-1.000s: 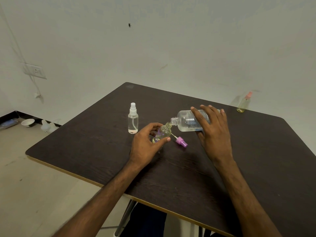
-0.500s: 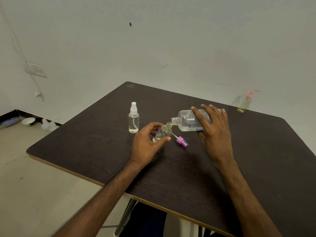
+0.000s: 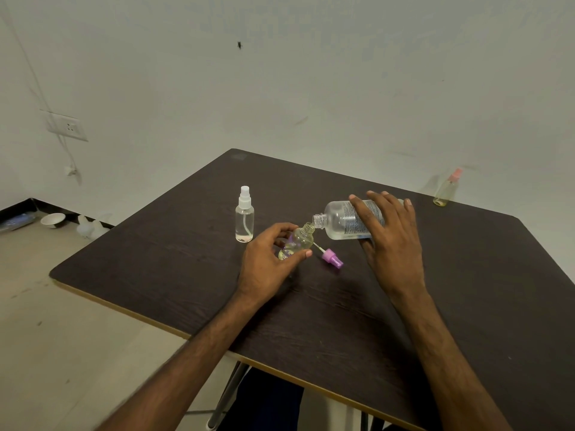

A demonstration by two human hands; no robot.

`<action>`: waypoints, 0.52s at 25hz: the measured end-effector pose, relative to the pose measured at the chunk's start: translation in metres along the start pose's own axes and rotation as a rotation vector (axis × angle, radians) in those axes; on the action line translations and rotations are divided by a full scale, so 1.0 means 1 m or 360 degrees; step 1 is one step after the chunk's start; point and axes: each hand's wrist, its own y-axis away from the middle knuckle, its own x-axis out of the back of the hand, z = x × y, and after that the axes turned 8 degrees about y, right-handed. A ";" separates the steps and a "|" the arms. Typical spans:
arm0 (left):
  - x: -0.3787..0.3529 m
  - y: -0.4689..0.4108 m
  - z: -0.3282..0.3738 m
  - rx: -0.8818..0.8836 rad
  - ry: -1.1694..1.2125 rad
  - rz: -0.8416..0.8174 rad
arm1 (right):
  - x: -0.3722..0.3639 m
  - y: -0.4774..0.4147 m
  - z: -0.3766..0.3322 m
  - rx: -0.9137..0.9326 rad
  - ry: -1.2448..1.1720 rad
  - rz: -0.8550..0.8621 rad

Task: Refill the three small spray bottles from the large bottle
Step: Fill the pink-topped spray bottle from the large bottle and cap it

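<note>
My right hand (image 3: 389, 241) grips the large clear bottle (image 3: 339, 220), tipped on its side with its open neck against the mouth of a small uncapped bottle (image 3: 298, 241). My left hand (image 3: 267, 262) holds that small bottle tilted, thumb and fingers curled round it; it holds pale yellowish liquid. Its purple spray cap (image 3: 331, 259) with dip tube lies on the table just right of it. A small bottle with a white sprayer (image 3: 245, 217) stands upright to the left. A third small bottle with a pink sprayer (image 3: 446, 189) stands at the table's far right edge.
The dark wooden table (image 3: 342, 321) stands against a pale wall, its near edge towards me. On the floor at the left lie a white bowl (image 3: 53, 219) and some white plastic items (image 3: 91, 228). A wall socket (image 3: 67, 128) hangs on the left wall.
Both hands and both bottles stay almost where they were. The large bottle stays tipped at the small bottle's mouth.
</note>
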 end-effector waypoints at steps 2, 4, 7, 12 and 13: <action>0.000 0.000 0.000 0.0000 -0.0005 -0.0002 | -0.001 0.000 0.000 -0.0002 0.0000 -0.0007; 0.000 0.000 0.000 -0.0003 -0.0008 -0.0002 | -0.001 0.000 0.001 -0.0005 0.0000 -0.0015; 0.000 0.000 0.000 -0.0001 0.0005 -0.0002 | -0.001 0.000 0.001 -0.0003 0.0000 -0.0008; 0.000 0.000 -0.001 0.0004 0.0012 -0.0001 | -0.001 0.000 0.000 -0.0001 0.0000 -0.0007; -0.001 -0.001 -0.002 0.0005 0.0011 -0.0001 | -0.001 0.000 0.001 0.0001 0.0000 -0.0007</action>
